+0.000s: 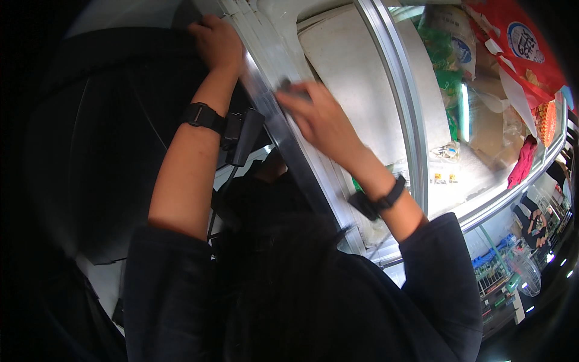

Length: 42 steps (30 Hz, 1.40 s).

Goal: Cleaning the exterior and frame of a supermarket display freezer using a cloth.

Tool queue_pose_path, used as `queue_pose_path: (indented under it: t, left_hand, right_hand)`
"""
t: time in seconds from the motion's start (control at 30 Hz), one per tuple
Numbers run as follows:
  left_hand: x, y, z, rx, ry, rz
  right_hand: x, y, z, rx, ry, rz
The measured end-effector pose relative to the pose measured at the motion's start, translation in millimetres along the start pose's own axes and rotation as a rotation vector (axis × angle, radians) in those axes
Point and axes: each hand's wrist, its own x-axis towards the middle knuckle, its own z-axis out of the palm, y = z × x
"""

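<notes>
My left hand (pixel 220 43) is at the upper left, fingers curled at a dark surface beside the metal edge of a display freezer; what it touches is hard to tell. My right hand (pixel 316 111) is over the freezer's white and metal rim (pixel 289 135), closed on a small dark object (pixel 298 92) that is blurred. Each wrist wears a black strap. A black device with a cable (pixel 246 135) hangs beside my left wrist. White panels (pixel 357 81) lie within the freezer, right of my right hand.
A curved metal rail (pixel 402 86) crosses the freezer. Plastic bags, green packs (pixel 445 90) and cardboard are behind it. A red bag (pixel 520 50) and a dark pink cloth (pixel 523 162) lie at the far right edge. A fan (pixel 524 271) and a person (pixel 533 221) are in the background.
</notes>
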Motion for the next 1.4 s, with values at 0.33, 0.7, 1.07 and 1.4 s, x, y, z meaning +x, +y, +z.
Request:
queue_pose_path:
  t: [0.33,0.7,1.07,1.4]
  left_hand:
    - [-7.6,16.8,-5.0,0.013,-0.046,-0.066]
    - [-0.7,10.2,8.9,0.016,-0.038,-0.049]
    - [-4.3,9.2,4.6,0.046,-0.053,-0.06]
    - [50.3,-43.6,-0.2,0.231,-0.112,0.056]
  right_hand:
    - [-76.7,-8.0,-27.2,0.243,-0.148,0.112]
    - [-185.2,-1.3,-95.1,0.097,-0.077,0.49]
    - [-53.8,19.6,-13.0,0.151,0.034,0.273]
    - [-202.5,-23.6,-66.3,0.033,-0.263,0.38]
